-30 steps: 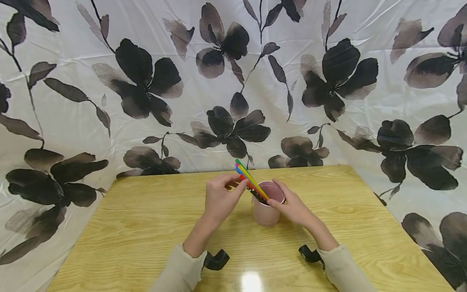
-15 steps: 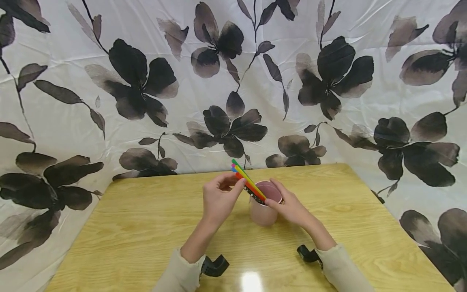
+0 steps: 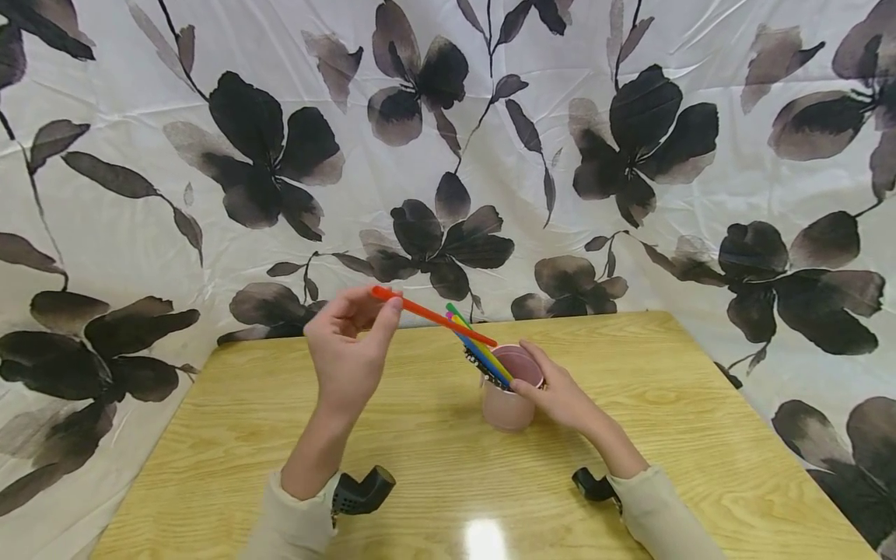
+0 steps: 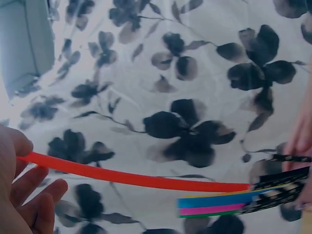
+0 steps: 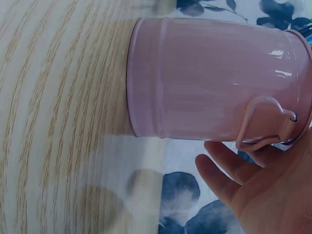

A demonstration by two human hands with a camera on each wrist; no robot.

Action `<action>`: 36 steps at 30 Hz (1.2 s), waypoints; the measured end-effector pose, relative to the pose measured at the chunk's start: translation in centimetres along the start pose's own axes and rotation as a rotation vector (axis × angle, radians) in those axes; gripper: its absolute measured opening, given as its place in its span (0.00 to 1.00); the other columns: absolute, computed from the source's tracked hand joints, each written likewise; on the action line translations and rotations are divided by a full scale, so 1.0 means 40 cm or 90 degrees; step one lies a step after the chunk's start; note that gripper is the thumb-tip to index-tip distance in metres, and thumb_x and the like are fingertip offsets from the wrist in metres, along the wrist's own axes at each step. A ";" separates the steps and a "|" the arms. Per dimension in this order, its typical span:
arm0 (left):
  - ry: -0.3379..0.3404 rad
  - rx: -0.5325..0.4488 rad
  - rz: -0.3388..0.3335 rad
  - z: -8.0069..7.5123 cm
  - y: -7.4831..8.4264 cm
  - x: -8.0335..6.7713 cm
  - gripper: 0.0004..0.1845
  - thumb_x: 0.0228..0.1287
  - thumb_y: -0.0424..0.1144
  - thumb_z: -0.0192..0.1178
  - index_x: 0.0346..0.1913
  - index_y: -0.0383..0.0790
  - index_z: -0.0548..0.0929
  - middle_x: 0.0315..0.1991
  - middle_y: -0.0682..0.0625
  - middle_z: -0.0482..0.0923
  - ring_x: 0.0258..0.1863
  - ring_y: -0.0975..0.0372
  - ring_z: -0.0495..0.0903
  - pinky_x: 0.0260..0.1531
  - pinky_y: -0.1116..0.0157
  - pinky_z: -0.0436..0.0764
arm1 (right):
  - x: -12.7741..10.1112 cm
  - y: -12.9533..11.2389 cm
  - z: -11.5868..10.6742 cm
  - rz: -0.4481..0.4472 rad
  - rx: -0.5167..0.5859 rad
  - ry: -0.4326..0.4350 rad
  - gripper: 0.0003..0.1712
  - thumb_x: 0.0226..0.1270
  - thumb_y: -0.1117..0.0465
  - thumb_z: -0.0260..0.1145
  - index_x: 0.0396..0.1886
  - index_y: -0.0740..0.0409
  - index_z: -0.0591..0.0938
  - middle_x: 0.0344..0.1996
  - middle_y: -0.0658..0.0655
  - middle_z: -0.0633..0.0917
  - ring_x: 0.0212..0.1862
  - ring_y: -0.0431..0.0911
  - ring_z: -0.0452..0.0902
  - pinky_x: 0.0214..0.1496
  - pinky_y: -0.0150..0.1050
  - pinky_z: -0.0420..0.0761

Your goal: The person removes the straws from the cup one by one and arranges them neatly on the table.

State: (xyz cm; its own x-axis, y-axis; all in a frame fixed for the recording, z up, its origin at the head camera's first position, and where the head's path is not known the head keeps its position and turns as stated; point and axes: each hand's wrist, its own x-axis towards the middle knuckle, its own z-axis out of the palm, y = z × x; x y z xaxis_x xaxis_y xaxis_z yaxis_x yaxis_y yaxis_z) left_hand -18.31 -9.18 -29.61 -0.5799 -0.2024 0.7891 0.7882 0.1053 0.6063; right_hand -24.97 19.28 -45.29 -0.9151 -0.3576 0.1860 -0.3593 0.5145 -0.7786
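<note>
Between thumb and fingers my left hand (image 3: 348, 350) pinches one end of a red straw (image 3: 435, 316). The straw slants down to the right, its far end just above the rim of a small pink bucket (image 3: 507, 411). Blue, yellow, green and pink straws (image 4: 214, 201) lean out of the bucket toward the left, beside black ones with white dots (image 4: 278, 195). My right hand (image 3: 565, 395) holds the bucket at its rim, thumb on the near side. In the right wrist view the bucket's side shows a small pink handle (image 5: 246, 126) next to my fingers. The bucket's inside bottom is hidden.
The bucket stands on a light wooden table (image 3: 245, 435). Behind and beside the table hangs a white cloth (image 3: 532, 257) with dark flowers. A black wrist camera (image 3: 364, 490) sits on the left sleeve, another wrist camera (image 3: 593, 486) on the right.
My left hand has moved left and slightly up, drawing the red straw out of the bunch in the bucket. My right hand stays at the bucket's rim.
</note>
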 end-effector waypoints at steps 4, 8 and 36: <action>0.026 -0.020 0.052 -0.039 0.050 0.047 0.08 0.58 0.24 0.64 0.39 0.22 0.82 0.33 0.43 0.85 0.28 0.61 0.84 0.25 0.72 0.75 | -0.001 -0.001 0.003 0.007 -0.006 0.000 0.43 0.69 0.47 0.63 0.77 0.52 0.55 0.67 0.64 0.67 0.65 0.60 0.66 0.61 0.59 0.69; 0.053 -0.062 0.083 -0.067 0.091 0.090 0.08 0.57 0.22 0.64 0.39 0.20 0.82 0.33 0.42 0.85 0.24 0.59 0.82 0.25 0.72 0.76 | -0.003 -0.003 0.001 0.013 -0.010 -0.002 0.44 0.69 0.47 0.63 0.77 0.53 0.54 0.68 0.65 0.66 0.66 0.61 0.64 0.62 0.60 0.68; 0.022 -0.041 -0.024 -0.132 -0.107 0.272 0.08 0.60 0.26 0.66 0.42 0.31 0.83 0.33 0.43 0.85 0.27 0.59 0.84 0.30 0.70 0.82 | -0.003 -0.001 0.004 0.013 0.000 0.003 0.41 0.70 0.49 0.63 0.77 0.51 0.55 0.67 0.64 0.67 0.65 0.59 0.65 0.61 0.59 0.69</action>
State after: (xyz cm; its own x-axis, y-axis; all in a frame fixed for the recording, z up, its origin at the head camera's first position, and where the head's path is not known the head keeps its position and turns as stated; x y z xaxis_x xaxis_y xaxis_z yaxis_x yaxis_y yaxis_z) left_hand -26.90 -16.97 -24.13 -0.6030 -0.2392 0.7611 0.7780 0.0345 0.6273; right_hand -24.82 19.16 -45.38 -0.9232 -0.3431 0.1730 -0.3403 0.5213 -0.7826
